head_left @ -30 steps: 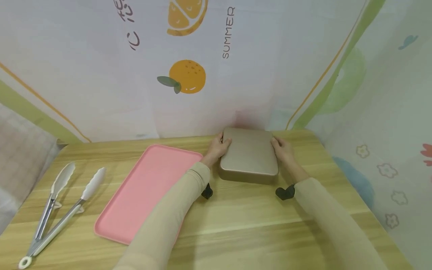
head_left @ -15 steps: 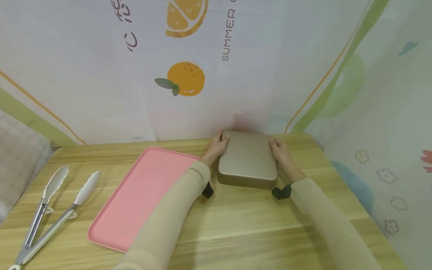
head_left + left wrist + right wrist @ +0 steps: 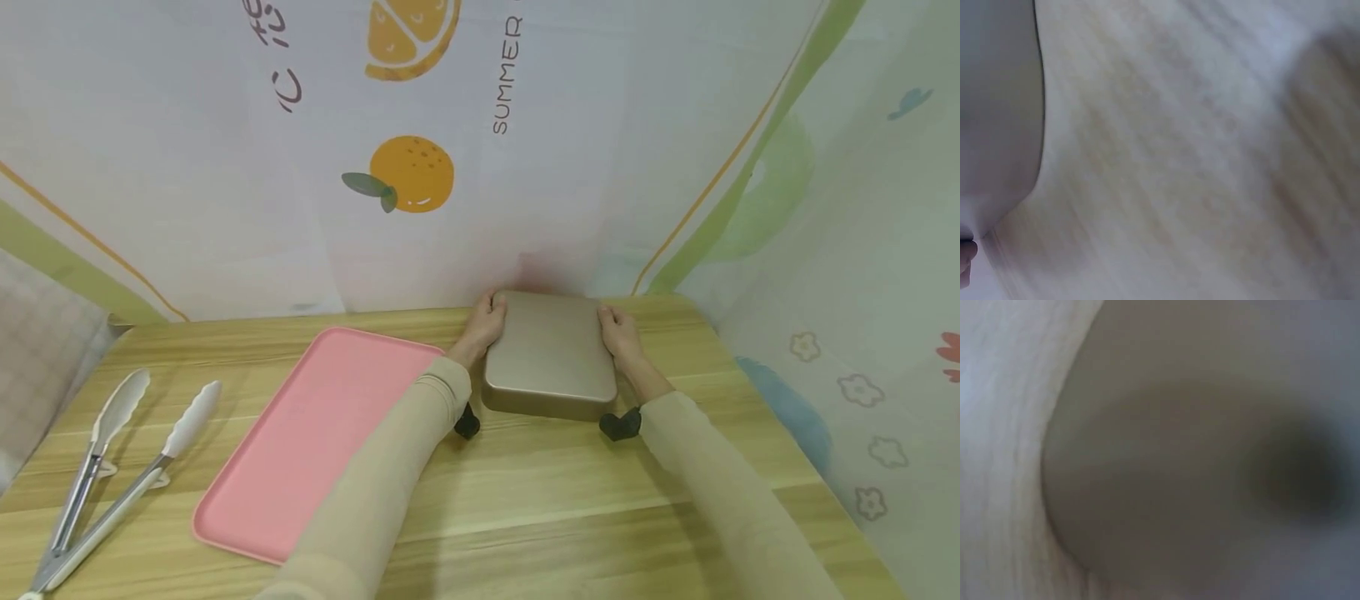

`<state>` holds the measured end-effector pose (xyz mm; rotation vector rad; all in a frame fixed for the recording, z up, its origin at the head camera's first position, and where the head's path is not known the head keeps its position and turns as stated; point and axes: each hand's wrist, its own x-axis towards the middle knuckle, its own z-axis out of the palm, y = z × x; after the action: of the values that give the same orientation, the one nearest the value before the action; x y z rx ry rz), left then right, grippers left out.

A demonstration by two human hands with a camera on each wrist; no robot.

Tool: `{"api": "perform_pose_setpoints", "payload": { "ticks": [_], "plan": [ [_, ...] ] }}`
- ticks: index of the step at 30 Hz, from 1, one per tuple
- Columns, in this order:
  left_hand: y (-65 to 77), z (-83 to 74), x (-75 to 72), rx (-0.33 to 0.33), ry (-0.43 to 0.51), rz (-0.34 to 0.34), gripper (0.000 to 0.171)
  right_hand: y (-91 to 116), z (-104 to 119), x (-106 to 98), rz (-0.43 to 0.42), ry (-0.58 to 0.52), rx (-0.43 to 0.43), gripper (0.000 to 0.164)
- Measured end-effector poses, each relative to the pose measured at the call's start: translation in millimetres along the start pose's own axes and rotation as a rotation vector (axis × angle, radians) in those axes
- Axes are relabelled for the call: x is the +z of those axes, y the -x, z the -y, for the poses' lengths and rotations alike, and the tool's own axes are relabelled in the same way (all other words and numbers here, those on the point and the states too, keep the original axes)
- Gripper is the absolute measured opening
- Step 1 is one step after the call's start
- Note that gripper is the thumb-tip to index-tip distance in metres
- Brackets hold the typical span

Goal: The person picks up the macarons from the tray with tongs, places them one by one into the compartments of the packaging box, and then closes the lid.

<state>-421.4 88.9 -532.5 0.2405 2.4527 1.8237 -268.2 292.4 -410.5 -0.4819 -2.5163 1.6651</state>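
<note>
A bronze-coloured square baking pan (image 3: 551, 346) sits toward the back of the table, its flat face up and its open side not visible. My left hand (image 3: 482, 327) grips its left side near the back corner, thumb at the upper edge. At the opposite side my right hand (image 3: 619, 333) holds the pan the same way. The fingers under or behind the sides are mostly hidden. In the left wrist view the pan's wall (image 3: 997, 106) fills the left edge, with a fingertip (image 3: 966, 251) at its lower corner. The right wrist view is mostly the blurred pan (image 3: 1147, 437).
A pink rectangular tray (image 3: 322, 417) lies left of the pan, partly covered by my left sleeve. Spread tongs (image 3: 112, 483) with white tips lie farther left. A printed curtain (image 3: 420, 258) hangs right behind the table's back edge (image 3: 300, 321).
The head view has tilted and shifted slightly, so the tray and tongs appear a little farther left and lower. Both hands keep their hold on the pan, which stays about where it was.
</note>
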Motion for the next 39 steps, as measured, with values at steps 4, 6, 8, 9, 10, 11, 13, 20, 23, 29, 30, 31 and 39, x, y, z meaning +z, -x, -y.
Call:
{"api": "perform_pose_setpoints", "payload": {
  "ticks": [4,6,8,9,10,11,13,20,23,29,30,31,39],
  "plan": [
    [39.1,-46.6,-14.8,0.005,-0.004,0.007,0.054,0.7,-0.4,-0.3,-0.011,0.041,-0.03,0.053],
    [38.6,-47.3,-16.0,0.013,0.007,0.016,0.056,0.8,-0.2,-0.2,-0.011,0.054,-0.036,0.053],
    [37.3,-44.2,-14.9,0.041,-0.014,-0.01,0.056,0.5,-0.1,0.3,-0.012,0.066,-0.043,0.053],
    [33.0,-39.4,-14.3,0.037,-0.011,-0.003,0.055,0.7,0.1,0.9,-0.013,0.071,-0.046,0.053],
    [27.5,-33.8,-12.1,0.035,-0.026,-0.007,0.053,0.3,0.2,1.0,-0.021,0.072,-0.046,0.052],
    [20.1,-27.2,-9.2,0.02,-0.044,-0.01,0.05,-0.1,0.5,1.2,-0.027,0.074,-0.046,0.052],
    [1.8,-5.3,-2.9,0.036,-0.044,-0.021,0.049,-0.9,1.1,1.5,-0.041,0.077,-0.047,0.051],
    [-35.1,34.9,13.0,0.032,-0.084,-0.059,0.052,-2.6,2.4,1.8,-0.069,0.073,-0.052,0.047],
    [-21.0,15.8,9.5,-0.023,-0.075,-0.053,0.041,-2.1,1.8,2.8,-0.083,0.077,-0.067,0.045],
    [28.7,-36.4,-5.7,-0.022,-0.047,-0.075,0.033,-2.1,-2.0,4.9,-0.108,0.064,-0.073,0.042],
    [30.9,-39.7,-7.5,-0.025,-0.023,-0.066,0.033,-2.1,-2.3,5.0,-0.113,0.064,-0.073,0.042],
    [39.7,-51.6,-11.9,-0.034,-0.014,-0.054,0.034,-2.0,-2.2,5.1,-0.118,0.067,-0.077,0.042],
    [10.5,-13.2,-0.4,0.009,-0.073,-0.086,0.051,-3.0,-0.8,3.9,-0.106,0.097,-0.068,0.044]
  ]
}}
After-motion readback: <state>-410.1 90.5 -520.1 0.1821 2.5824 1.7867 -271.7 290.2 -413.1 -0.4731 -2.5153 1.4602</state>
